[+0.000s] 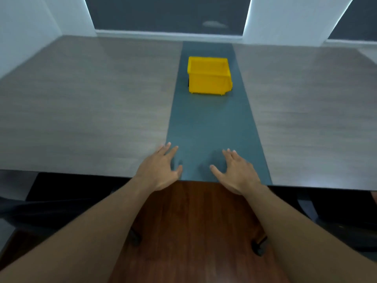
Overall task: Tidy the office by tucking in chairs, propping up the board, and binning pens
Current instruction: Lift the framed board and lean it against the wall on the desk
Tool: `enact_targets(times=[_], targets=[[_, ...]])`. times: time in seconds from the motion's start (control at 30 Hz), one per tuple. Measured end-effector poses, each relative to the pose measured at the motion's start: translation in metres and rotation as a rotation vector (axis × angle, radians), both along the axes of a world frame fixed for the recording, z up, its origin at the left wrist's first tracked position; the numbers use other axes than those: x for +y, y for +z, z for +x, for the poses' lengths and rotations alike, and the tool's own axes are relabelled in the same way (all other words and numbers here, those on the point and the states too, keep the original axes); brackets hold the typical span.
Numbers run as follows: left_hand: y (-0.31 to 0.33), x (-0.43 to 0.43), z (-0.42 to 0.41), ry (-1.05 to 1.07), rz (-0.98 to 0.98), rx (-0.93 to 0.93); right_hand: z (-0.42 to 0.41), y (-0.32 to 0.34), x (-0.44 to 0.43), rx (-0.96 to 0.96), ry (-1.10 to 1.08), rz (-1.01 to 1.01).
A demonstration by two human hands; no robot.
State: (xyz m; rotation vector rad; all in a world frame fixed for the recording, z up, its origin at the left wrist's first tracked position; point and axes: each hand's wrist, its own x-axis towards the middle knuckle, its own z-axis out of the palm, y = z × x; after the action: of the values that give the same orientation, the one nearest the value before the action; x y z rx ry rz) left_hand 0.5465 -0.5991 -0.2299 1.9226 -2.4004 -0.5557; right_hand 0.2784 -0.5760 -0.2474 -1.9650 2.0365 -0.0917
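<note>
A yellow plastic bin stands on the teal strip that runs down the middle of the grey wood-grain table. Its front wall hides its floor. My left hand and my right hand hover side by side over the near end of the strip, at the table's front edge. Both have their fingers spread and hold nothing. Two black chair casters show on the floor below the table edge, beside my forearms.
Reddish-brown wooden floor lies between my forearms. Dark chair shapes sit under the table edge at the left and right. White walls and dark window panels stand behind the table's far edge.
</note>
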Motion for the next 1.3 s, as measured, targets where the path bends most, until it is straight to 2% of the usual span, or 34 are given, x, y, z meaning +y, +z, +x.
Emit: enact_targets(times=[0.33, 0.57, 0.87, 1.1, 1.3], targets=[[0.157, 0.119, 0.046, 0.134, -0.031, 0.130, 0.048, 0.168, 0.085, -0.125, 0.021, -0.022], [0.252, 0.237, 0.117, 0.336, -0.091, 0.252, 0.138, 0.255, 0.152, -0.258, 0.203, -0.037], [0.295, 0.402, 0.256, 0.733, -0.251, 0.298, 0.285, 0.311, 0.208, -0.350, 0.539, -0.047], [0.310, 0.539, 0.343, 1.086, -0.318, 0.272, 0.420, 0.331, 0.262, -0.383, 0.811, 0.009], [0.315, 0.647, 0.412, 1.301, -0.349, 0.288, 0.537, 0.339, 0.338, -0.367, 1.003, 0.071]])
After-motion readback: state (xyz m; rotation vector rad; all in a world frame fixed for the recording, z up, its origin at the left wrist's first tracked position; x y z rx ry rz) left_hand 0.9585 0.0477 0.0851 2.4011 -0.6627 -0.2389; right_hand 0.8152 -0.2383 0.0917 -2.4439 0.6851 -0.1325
